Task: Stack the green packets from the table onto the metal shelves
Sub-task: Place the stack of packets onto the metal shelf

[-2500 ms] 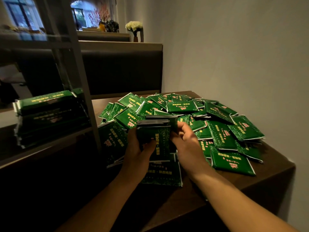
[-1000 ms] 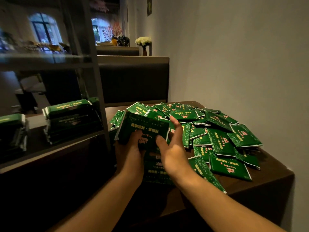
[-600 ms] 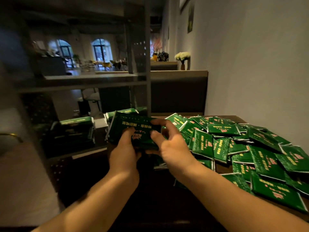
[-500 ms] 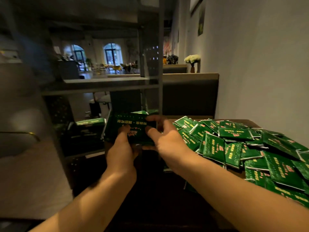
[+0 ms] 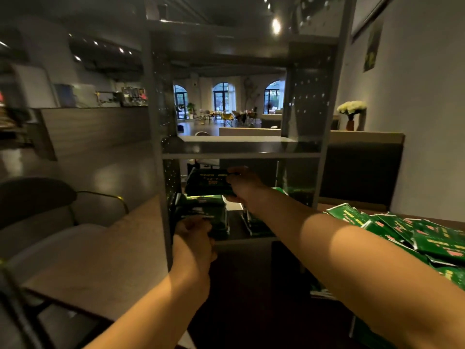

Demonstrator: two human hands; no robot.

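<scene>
Dim interior, overall exposure low. Brightest sources: ceiling spotlights (image 5: pixel 275 25) at 12 to 1 o'clock, flaring into soft blobs, and arched windows (image 5: pixel 221 96) at centre, cool daylight, slightly blown. Warm light falls on the right forearm (image 5: pixel 352 250) at 4 o'clock, with a hard shadow edge across it near the elbow; the left forearm (image 5: pixel 161 306) at 6 o'clock is lit the same way. The shelf bay (image 5: pixel 226 197) at centre is deep in shadow, print on the packets there barely readable. Green packets on the table (image 5: pixel 415 233) at 3 to 4 o'clock catch more light. Motion blur smears the 9 o'clock edge. Wide-angle bowing bends the shelf uprights (image 5: pixel 332 96) outward.
</scene>
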